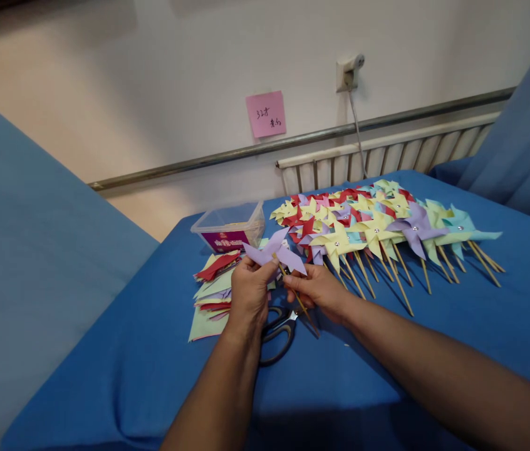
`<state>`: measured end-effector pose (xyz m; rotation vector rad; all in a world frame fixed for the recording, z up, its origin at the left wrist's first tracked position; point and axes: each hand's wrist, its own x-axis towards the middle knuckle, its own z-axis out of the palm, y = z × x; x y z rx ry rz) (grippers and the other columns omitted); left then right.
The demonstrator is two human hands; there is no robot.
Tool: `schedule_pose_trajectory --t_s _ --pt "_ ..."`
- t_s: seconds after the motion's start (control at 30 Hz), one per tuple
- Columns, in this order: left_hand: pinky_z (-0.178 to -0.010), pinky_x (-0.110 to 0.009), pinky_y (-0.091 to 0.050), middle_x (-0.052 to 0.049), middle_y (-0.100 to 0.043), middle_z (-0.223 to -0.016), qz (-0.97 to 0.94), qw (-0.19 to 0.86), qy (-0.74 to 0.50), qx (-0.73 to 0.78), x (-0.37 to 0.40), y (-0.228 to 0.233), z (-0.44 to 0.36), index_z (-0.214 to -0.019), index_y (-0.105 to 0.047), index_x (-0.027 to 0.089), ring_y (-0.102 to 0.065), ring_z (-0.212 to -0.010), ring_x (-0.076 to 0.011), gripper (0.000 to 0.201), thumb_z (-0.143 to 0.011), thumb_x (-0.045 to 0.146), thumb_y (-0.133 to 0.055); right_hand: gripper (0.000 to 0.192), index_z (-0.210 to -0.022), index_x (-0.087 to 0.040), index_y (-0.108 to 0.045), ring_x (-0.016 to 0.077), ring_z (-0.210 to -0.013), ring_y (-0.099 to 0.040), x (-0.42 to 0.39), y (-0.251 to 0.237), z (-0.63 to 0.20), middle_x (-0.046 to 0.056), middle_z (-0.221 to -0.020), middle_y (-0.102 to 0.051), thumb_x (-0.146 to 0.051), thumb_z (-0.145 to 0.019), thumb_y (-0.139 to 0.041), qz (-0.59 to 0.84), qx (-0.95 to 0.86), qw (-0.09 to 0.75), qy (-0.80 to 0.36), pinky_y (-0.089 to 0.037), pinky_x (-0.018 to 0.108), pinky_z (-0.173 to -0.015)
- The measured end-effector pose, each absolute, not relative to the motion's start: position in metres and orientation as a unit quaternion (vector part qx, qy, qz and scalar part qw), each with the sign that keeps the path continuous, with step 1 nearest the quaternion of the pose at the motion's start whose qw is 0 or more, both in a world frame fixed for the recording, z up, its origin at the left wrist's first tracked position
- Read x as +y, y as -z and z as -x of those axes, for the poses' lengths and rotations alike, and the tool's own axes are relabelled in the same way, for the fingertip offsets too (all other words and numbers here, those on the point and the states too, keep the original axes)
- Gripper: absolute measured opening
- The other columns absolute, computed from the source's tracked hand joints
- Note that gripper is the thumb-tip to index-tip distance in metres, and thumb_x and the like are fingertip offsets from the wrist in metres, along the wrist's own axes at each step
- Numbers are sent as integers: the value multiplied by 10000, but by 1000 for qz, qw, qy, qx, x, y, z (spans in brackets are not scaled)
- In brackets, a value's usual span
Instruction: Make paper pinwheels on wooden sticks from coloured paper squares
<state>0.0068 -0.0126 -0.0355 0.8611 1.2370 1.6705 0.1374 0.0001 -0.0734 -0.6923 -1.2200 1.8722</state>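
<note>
A purple paper pinwheel (275,250) is pinched in my left hand (252,288), thumb pressed at its middle where a thin wooden stick (303,307) meets the back. My right hand (316,289) has its fingers closed round the stick just below the blades. A small dark, shiny bit shows by the right fingertips, too small to make out. Under the hands lies a pair of scissors (278,335) with dark handles, its blades partly hidden. Left of my left hand are stacked coloured paper pieces (211,307), red, pale green, yellow and purple.
Many finished pinwheels (373,228) lie in rows at the right, sticks pointing toward me. A clear plastic box (230,228) with a purple label stands behind the papers. The blue-covered table (152,363) borders a wall with a radiator (387,153) and pipe (190,166).
</note>
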Motion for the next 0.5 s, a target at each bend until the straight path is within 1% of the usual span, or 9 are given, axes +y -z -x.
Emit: schedule_pose_trajectory --t_s 0.13,0.3,0.4,0.5 --pt "-776 -309 -477 -57 -718 -837 -336 422 -683 492 -13 35 -6 -887 -683 121 -652 -776 -190 447 -489 225 -855 345 -723 -181 -542 41 -362 -363 0 78 -135 -4 -596 -650 -447 -690 -758 272 -483 390 -736 -244 209 -381" --pt "-800 -322 -481 -67 -725 -871 -324 430 -692 481 -12 35 -6 -913 -681 117 -659 -792 -189 456 -502 209 -855 347 -704 -178 -534 40 -356 -367 1 78 -134 -8 -567 -639 -428 -662 -771 286 -478 398 -729 -238 200 -378" --pt "-793 -321 -484 -80 -730 -894 -321 441 -691 474 -12 34 -7 -913 -683 115 -668 -801 -196 472 -492 225 -866 343 -686 -172 -540 38 -350 -357 2 74 -135 -2 -554 -640 -429 -656 -765 296 -479 408 -719 -232 198 -374" --pt "-764 -302 -488 -74 -728 -865 -316 446 -684 484 -13 32 -7 -891 -683 115 -669 -763 -181 435 -511 238 -855 329 -663 -160 -558 33 -347 -347 1 71 -137 6 -553 -646 -425 -661 -754 302 -484 411 -711 -230 195 -376"
